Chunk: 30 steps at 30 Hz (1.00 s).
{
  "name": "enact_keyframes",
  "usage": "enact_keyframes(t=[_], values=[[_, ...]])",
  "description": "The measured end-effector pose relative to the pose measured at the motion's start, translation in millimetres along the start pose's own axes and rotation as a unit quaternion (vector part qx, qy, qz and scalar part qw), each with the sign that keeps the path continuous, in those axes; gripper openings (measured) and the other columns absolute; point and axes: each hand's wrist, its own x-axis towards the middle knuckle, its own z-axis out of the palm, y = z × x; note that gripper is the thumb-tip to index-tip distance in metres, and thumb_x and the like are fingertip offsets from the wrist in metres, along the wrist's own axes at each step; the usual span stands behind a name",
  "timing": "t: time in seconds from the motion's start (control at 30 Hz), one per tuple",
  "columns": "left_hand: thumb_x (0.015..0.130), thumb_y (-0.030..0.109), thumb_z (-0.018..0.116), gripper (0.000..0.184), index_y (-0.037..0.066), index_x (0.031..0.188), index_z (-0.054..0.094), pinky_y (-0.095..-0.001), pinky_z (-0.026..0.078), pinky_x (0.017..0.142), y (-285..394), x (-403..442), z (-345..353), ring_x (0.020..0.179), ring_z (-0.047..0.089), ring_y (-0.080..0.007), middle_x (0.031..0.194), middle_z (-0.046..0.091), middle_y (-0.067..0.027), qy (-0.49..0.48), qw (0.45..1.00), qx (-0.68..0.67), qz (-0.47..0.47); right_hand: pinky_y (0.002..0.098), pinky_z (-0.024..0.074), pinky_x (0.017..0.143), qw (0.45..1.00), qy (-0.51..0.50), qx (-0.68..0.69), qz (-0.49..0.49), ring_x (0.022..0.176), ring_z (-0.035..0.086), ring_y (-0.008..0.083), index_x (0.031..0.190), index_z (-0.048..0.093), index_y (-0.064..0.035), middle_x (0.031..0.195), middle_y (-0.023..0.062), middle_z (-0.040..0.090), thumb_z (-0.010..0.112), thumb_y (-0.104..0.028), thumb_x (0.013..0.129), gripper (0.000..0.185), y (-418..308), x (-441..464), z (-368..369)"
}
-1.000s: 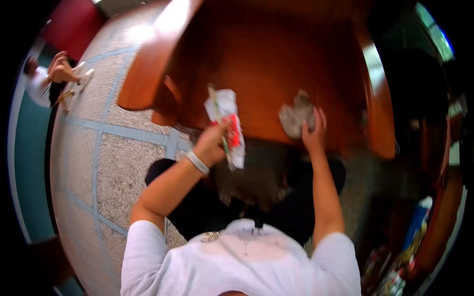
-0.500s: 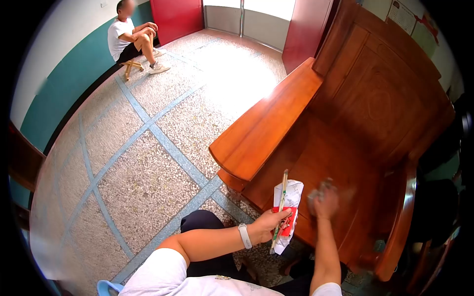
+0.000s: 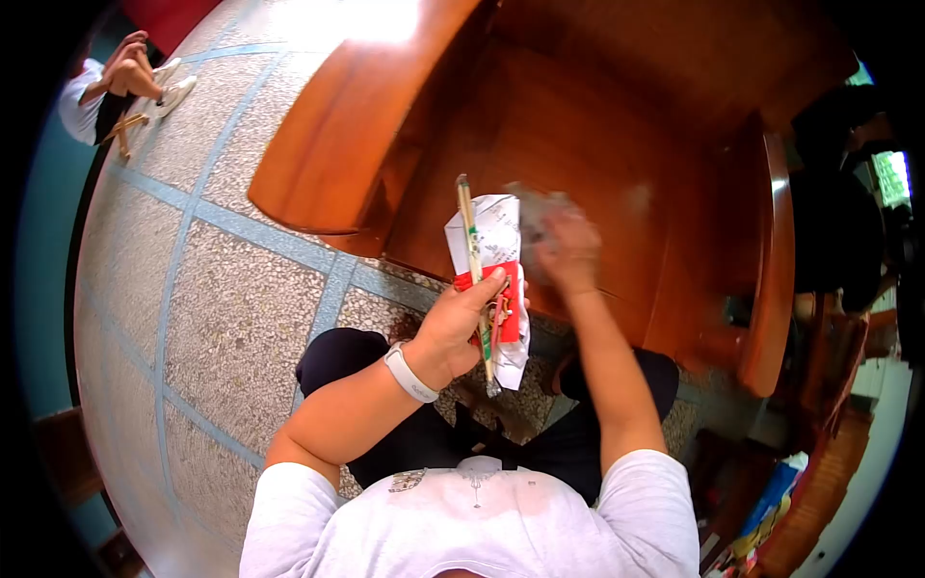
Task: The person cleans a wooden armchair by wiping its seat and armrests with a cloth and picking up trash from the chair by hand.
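My left hand [image 3: 461,323], with a white band on the wrist, is closed around a bundle. The bundle holds a pair of wrapped chopsticks [image 3: 472,231], a folded white printed paper [image 3: 497,227] and a red packet [image 3: 501,316]. My right hand [image 3: 570,250], smeared by motion, is pressed over a greyish crumpled cloth [image 3: 535,214] at the seat of the wooden chair [image 3: 559,125]. Blur hides the cloth's edges and some of the fingers.
The chair's broad left armrest [image 3: 332,135] and its right armrest [image 3: 771,270] flank the seat. A seated person [image 3: 125,82] is at the upper left by the wall. Speckled floor [image 3: 246,299] with blue lines lies left. Colourful packaging [image 3: 771,496] is at the lower right.
My view has tilted down and shifted right, so the seated person moves toward the corner. My right hand has moved with the cloth over the seat, closer to the bundle. My left hand keeps its grip.
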Motion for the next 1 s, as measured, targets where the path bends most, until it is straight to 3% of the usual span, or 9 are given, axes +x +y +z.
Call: enact_keyframes(t=[0.07,0.1,0.17,0.3,0.4,0.63,0.73,0.8,1.0], values=[[0.089,0.020,0.054,0.021,0.001,0.099,0.056,-0.0264,0.053,0.062,-4.6,5.1,-4.3,0.072,0.061,-0.0144,0.085,0.061,-0.0081,0.022,1.000,0.002,-0.021,0.0411,0.0391,0.095,0.969,-0.075,-0.082,0.220,0.111,0.049,0.0307,0.115,0.055,-0.0107,0.118,0.0114,0.054,0.060,-0.018,0.072,0.043,60.6,-28.3,-40.0],[0.090,0.019,0.054,0.021,0.000,0.100,0.055,-0.0264,0.053,0.062,-6.9,5.0,-4.0,0.073,0.061,-0.0146,0.086,0.061,-0.0088,0.041,0.999,-0.002,-0.020,0.0403,0.0380,0.095,0.957,-0.077,-0.095,0.263,0.110,0.048,0.0299,0.115,0.054,-0.0085,0.120,0.0112,0.051,0.054,-0.024,0.081,0.037,96.4,-49.1,-56.7],[0.090,0.018,0.052,0.021,-0.001,0.101,0.054,-0.0273,0.053,0.063,-9.4,4.4,-3.7,0.075,0.061,-0.0164,0.087,0.061,-0.0097,0.064,0.998,-0.006,-0.014,0.0397,0.0367,0.096,0.926,-0.083,-0.186,0.318,0.112,0.045,0.0317,0.118,0.053,-0.0060,0.124,0.0133,0.049,0.051,-0.021,0.080,0.040,153.7,-85.7,-81.4],[0.090,0.018,0.053,0.021,0.001,0.103,0.054,-0.0287,0.053,0.065,-2.6,-0.6,2.2,0.076,0.061,-0.0171,0.088,0.060,-0.0088,0.097,0.993,-0.022,-0.062,0.0413,0.0359,0.096,0.892,-0.175,-0.247,0.337,0.113,0.043,0.0341,0.118,0.053,-0.0056,0.127,0.0153,0.047,0.051,-0.019,0.078,0.042,166.4,-74.9,-86.5],[0.090,0.019,0.053,0.021,0.003,0.104,0.053,-0.0303,0.053,0.067,1.2,-2.1,7.3,0.077,0.061,-0.0175,0.088,0.060,-0.0079,0.105,0.993,-0.009,-0.061,0.0453,0.0377,0.092,0.909,-0.088,-0.246,0.324,0.110,0.045,0.0367,0.121,0.051,-0.0076,0.124,0.0176,0.048,0.052,-0.018,0.075,0.047,185.3,-59.0,-68.2],[0.089,0.020,0.055,0.021,0.004,0.103,0.056,-0.0312,0.053,0.068,-2.0,6.7,-4.8,0.079,0.062,-0.0185,0.090,0.063,-0.0084,0.157,0.985,0.032,-0.063,0.0451,0.0411,0.089,0.843,-0.143,-0.244,0.458,0.109,0.048,0.0381,0.123,0.049,-0.0091,0.119,0.0185,0.052,0.050,-0.029,0.082,0.046,263.9,69.8,-41.8],[0.089,0.018,0.055,0.023,0.000,0.103,0.054,-0.0316,0.053,0.066,-4.4,4.9,-0.5,0.077,0.063,-0.0188,0.089,0.062,-0.0098,0.172,0.983,0.003,-0.062,0.0427,0.0396,0.092,0.861,-0.062,-0.101,0.495,0.113,0.047,0.0348,0.122,0.050,-0.0082,0.120,0.0176,0.053,0.050,-0.037,0.082,0.050,244.3,118.4,-39.7],[0.088,0.015,0.057,0.023,-0.003,0.102,0.053,-0.0309,0.054,0.062,-3.4,5.8,0.7,0.073,0.063,-0.0192,0.087,0.062,-0.0116,0.170,0.983,-0.018,-0.058,0.0408,0.0374,0.096,0.868,-0.155,-0.068,0.467,0.117,0.044,0.0314,0.122,0.050,-0.0070,0.126,0.0146,0.049,0.051,-0.045,0.080,0.056,213.2,159.5,-28.0],[0.089,0.025,0.056,0.025,0.004,0.103,0.056,-0.0312,0.052,0.068,-2.4,4.8,-4.8,0.080,0.062,-0.0174,0.089,0.063,-0.0073,0.134,0.987,0.024,-0.083,0.0385,0.0414,0.093,0.972,-0.181,-0.080,0.123,0.114,0.047,0.0278,0.114,0.057,-0.0080,0.120,0.0109,0.052,0.051,-0.051,0.078,0.057,94.8,255.7,70.3]])
